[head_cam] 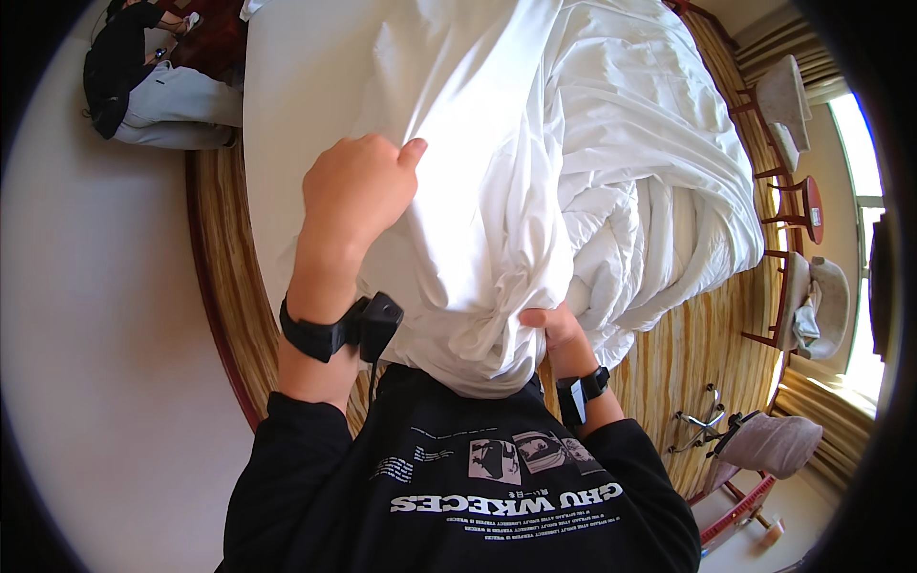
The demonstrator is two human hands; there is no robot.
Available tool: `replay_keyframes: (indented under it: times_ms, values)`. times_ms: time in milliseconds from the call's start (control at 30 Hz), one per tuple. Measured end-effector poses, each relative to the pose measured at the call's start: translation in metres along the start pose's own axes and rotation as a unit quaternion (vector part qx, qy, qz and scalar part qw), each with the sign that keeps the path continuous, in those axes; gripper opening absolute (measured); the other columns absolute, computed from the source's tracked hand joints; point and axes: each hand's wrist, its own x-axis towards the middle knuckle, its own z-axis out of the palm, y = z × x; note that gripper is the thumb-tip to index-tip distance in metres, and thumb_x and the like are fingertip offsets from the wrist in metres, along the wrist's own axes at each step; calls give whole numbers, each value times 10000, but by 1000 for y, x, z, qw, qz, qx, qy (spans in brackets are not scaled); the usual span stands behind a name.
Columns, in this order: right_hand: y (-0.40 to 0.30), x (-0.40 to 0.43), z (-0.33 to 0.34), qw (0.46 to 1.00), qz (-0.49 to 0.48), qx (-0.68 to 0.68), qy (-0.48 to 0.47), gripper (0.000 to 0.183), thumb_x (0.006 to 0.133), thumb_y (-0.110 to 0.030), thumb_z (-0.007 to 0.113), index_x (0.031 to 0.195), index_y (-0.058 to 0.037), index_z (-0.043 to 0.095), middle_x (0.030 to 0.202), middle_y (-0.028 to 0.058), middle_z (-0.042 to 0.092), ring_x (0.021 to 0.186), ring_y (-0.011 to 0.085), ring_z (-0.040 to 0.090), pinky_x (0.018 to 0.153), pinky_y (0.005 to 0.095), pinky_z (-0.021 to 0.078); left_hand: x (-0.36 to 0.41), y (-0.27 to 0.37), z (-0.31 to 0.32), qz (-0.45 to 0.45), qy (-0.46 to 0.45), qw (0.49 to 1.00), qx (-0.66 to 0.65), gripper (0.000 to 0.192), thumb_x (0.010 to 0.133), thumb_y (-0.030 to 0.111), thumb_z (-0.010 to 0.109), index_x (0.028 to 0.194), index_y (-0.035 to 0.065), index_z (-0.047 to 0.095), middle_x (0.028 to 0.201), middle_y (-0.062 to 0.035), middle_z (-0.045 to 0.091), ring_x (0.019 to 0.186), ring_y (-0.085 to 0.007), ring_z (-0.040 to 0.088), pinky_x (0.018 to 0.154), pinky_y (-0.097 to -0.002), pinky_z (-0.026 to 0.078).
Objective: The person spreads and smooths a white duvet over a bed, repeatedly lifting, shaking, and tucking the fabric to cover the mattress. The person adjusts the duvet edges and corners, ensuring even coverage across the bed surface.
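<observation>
A white duvet cover (473,179) lies bunched in front of me, its near folds resting against my black shirt. My left hand (362,179) is closed in a fist on the cloth's left edge, thumb on top. Lower and to the right, my right hand (555,322) grips the gathered folds, with its thumb showing and the other fingers hidden under the fabric. To the right, a white quilted duvet (602,229) shows crumpled among the sheets. A smooth white sheet (301,86) covers the left part of the bed. Both wrists carry black strapped devices.
Another person (136,79) in a black top bends beside dark red furniture (211,43) at the upper left. A white wall (107,286) runs along the left. Upholstered chairs (784,114), a small round table (813,209) and a wheeled office chair (766,444) stand to the right on striped carpet (695,351).
</observation>
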Motion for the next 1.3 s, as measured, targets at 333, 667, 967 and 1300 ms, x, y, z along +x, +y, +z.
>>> replay_keyframes:
  times_ms: [333, 667, 967, 1300]
  values:
    - [-21, 0, 11, 986, -109, 88, 88, 606, 589, -132, 663, 1142, 33, 479, 1021, 129, 581, 911, 253, 579, 801, 341, 484, -16, -18, 37, 139, 87, 986, -19, 385, 876, 274, 490, 622, 10, 605, 609, -145, 588, 643, -321, 581, 606, -421, 450]
    - [2, 23, 3, 974, -13, 228, -3, 793, 542, -194, 594, 1262, 38, 359, 1103, 203, 546, 992, 351, 558, 924, 436, 448, -11, 52, 112, 354, 179, 870, -293, 199, 823, 166, 585, 707, 18, 521, 647, -129, 547, 584, -325, 536, 535, -397, 429]
    - [-17, 26, -4, 987, -63, 137, 63, 699, 561, -157, 630, 1192, 52, 412, 1017, 175, 576, 892, 295, 593, 818, 373, 506, -16, 34, 140, 331, 102, 869, -353, 200, 830, 194, 589, 710, 43, 536, 602, -120, 578, 564, -318, 562, 496, -382, 434]
    - [-33, 9, -12, 977, -56, 202, 47, 852, 536, -256, 617, 1288, 21, 328, 1146, 237, 496, 1024, 382, 523, 891, 464, 468, -12, -4, 120, 231, 200, 931, -200, 200, 796, 169, 599, 644, 55, 539, 573, -99, 527, 588, -309, 519, 531, -408, 422]
